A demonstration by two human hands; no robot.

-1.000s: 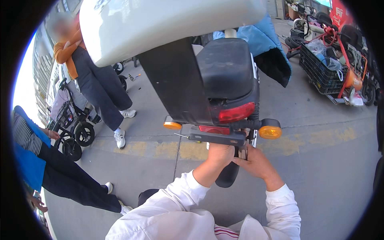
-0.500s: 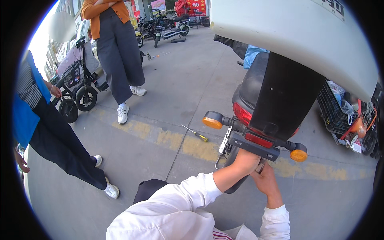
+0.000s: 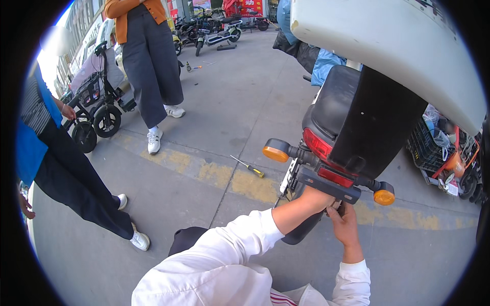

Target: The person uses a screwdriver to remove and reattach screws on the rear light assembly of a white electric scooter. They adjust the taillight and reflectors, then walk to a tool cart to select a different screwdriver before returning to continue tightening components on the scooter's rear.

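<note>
Leftmost, I see a person in blue (image 3: 31,153) standing, then a person in an orange cardigan (image 3: 133,20). Next, a screwdriver (image 3: 250,167) lies on the pavement, its shaft pointing up and left, its yellow-and-black handle at the lower right. Right of it stands the scooter (image 3: 333,97), straight ahead of the wearer, tail toward me; its long axis runs from the rear tyre (image 3: 300,232) up and slightly right, front end away. The left forearm slants up and right, and the left hand (image 3: 319,198) reaches under the dark rear bar (image 3: 328,185); its fingers are hidden, so I cannot tell whether it grips anything. The right hand (image 3: 347,225) rises nearly upright from below, thumb and fingers drawn close beneath the bar's right end; I cannot tell what they hold. Farther right sits a black crate (image 3: 426,152).
</note>
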